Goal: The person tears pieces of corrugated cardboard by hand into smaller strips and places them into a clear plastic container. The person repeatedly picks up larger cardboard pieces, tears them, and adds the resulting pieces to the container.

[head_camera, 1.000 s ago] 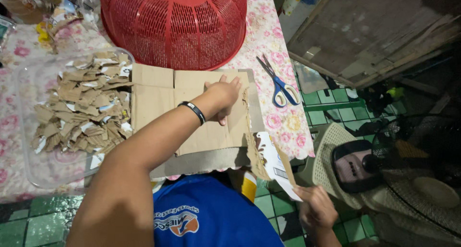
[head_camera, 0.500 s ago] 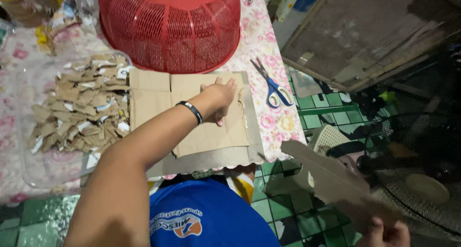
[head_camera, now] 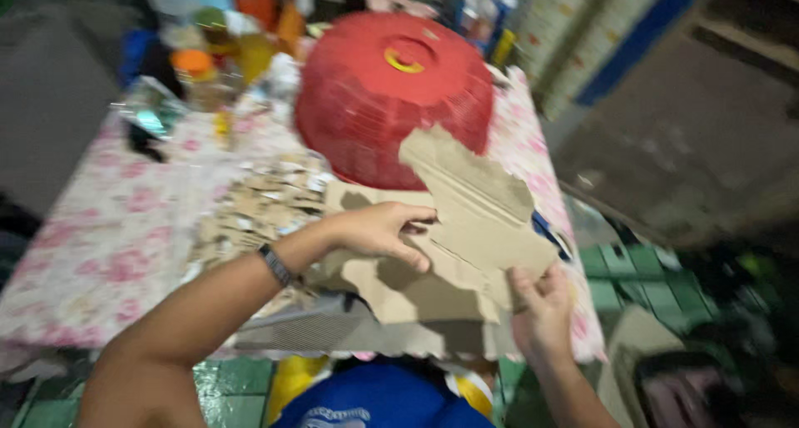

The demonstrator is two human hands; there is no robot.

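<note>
- Head view, blurred, looks down on a worktop (head_camera: pixel 108 245) covered with a pink flowered cloth.
- At the centre of the frame both hands grasp a torn piece of brown cardboard (head_camera: pixel 478 199), raised above the worktop and tilted up toward the red basket.
- The left hand (head_camera: pixel 379 231), with a dark band on its wrist, pinches the cardboard's left edge, fingers curled over it.
- The right hand (head_camera: pixel 541 311), at lower right of centre, grips the lower right corner with the thumb on top.
- Flat cardboard sheets (head_camera: pixel 399 299) lie on the worktop under the hands.
- A heap of small torn cardboard scraps (head_camera: pixel 258 207) lies just left of the left hand.
- An upturned red slatted basket (head_camera: pixel 379 95) stands behind the raised piece, at upper centre.
- Bottles and jars (head_camera: pixel 208 37) crowd the upper left, too blurred to tell apart.
</note>
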